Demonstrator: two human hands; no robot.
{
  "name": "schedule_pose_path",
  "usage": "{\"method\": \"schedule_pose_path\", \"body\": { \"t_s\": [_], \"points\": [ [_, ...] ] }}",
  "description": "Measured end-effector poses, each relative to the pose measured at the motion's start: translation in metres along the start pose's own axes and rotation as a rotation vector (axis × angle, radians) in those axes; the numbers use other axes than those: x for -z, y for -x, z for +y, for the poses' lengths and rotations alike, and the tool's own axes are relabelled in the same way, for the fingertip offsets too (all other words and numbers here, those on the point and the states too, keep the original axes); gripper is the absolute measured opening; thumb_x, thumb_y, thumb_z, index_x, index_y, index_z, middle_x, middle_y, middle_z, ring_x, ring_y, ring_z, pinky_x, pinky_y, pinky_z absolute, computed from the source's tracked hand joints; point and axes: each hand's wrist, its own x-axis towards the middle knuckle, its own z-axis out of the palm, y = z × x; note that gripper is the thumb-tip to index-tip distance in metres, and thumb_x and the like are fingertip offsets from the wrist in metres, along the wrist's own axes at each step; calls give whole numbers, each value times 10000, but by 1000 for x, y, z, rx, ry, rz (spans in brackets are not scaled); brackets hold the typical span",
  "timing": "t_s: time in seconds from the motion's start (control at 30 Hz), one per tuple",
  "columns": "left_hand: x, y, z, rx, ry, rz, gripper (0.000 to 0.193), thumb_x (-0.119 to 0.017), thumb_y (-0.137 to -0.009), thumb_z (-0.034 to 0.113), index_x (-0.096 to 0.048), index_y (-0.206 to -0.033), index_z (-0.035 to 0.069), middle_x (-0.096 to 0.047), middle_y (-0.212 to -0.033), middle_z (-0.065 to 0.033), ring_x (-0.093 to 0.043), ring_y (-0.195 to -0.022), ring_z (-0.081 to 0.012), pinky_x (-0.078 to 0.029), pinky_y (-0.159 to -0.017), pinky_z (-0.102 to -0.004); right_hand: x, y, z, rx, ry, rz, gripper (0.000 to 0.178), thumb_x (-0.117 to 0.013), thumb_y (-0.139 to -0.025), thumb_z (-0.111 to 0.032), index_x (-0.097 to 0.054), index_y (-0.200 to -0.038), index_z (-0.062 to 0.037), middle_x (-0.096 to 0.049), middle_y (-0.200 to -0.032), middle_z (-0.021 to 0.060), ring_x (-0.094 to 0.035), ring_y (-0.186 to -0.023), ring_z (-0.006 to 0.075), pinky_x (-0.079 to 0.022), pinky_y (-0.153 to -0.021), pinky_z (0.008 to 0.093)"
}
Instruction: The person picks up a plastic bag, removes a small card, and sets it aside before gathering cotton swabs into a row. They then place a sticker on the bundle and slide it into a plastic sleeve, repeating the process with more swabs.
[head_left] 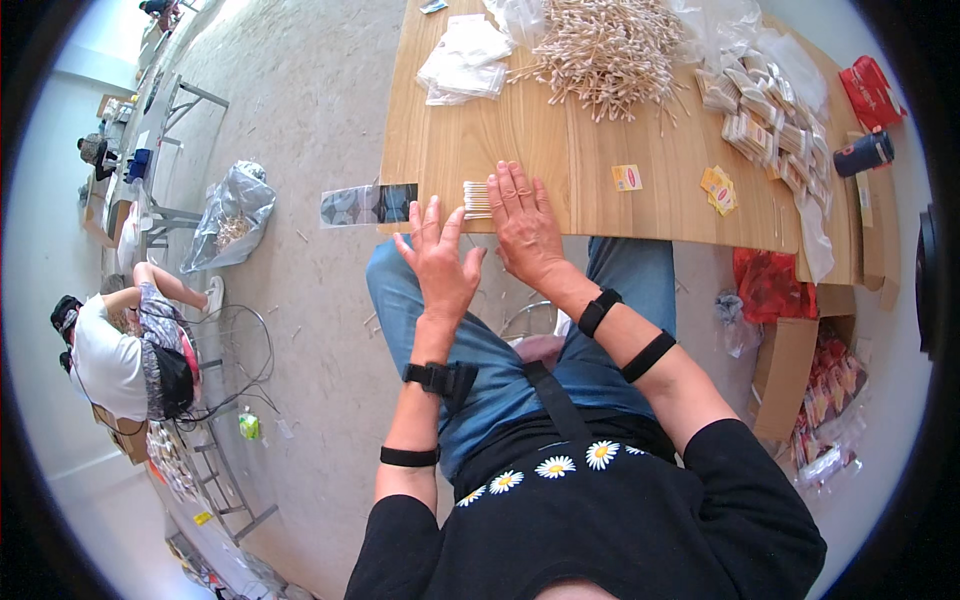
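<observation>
The swabs (477,200) lay in a row on the table (440,140) between the left hand (443,272), fingers spread, and the flattened right hand (528,232) (light, even pressure seemed best for neatness).

Packing workshop, heaped swabs (610,60), worktable (565,130), seated co-worker (110,360)

The cotton swabs (477,200) look matt, the wooden tabletop (585,155) smooth
</observation>
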Motion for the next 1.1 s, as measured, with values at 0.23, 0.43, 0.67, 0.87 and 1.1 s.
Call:
{"method": "schedule_pose_path", "body": {
  "t_s": [0.23,0.43,0.67,0.87,1.1],
  "points": [
    [-1,-6,0,-20,-34,-25,631,-832,-712,201,-638,-1310,137,-428,-1533,-162,-249,-1505,-363,-129,-1156,-692,2,-1,-2,2,0,-14,783,-673,-818,-223,-373,-1499,20,-310,-1601,205,-244,-1519,336,-160,-1241,496],
    [-3,-1,-1,-21,-34,-29,631,-834,-715,206,-638,-1311,146,-445,-1529,-157,-263,-1501,-362,-115,-1157,-694,3,0,-1,-2,19,-30,809,-694,-805,-246,-374,-1499,19,-313,-1599,204,-247,-1519,334,-156,-1242,497],
    [-2,-7,0,-20,-18,-22,667,-843,-713,226,-616,-1334,133,-443,-1529,-159,-259,-1503,-361,-118,-1155,-695,4,-1,-2,-4,3,-28,813,-700,-801,-242,-374,-1499,18,-313,-1600,199,-245,-1520,331,-152,-1244,495],
    [-5,-10,0,-36,-57,-31,685,-843,-695,232,-612,-1333,131,-437,-1524,-157,-252,-1502,-361,-113,-1160,-697,2,-1,-2,-2,5,-30,806,-692,-805,-232,-370,-1501,19,-309,-1602,200,-240,-1522,335,-150,-1244,497],
    [-4,-8,1,-24,-58,-50,707,-853,-696,239,-598,-1344,124,-445,-1527,-157,-257,-1504,-357,-122,-1157,-692,-1,-1,-2,-8,14,-2,788,-673,-818,-232,-370,-1500,21,-308,-1603,202,-240,-1523,334,-156,-1243,496]
  ]
}}
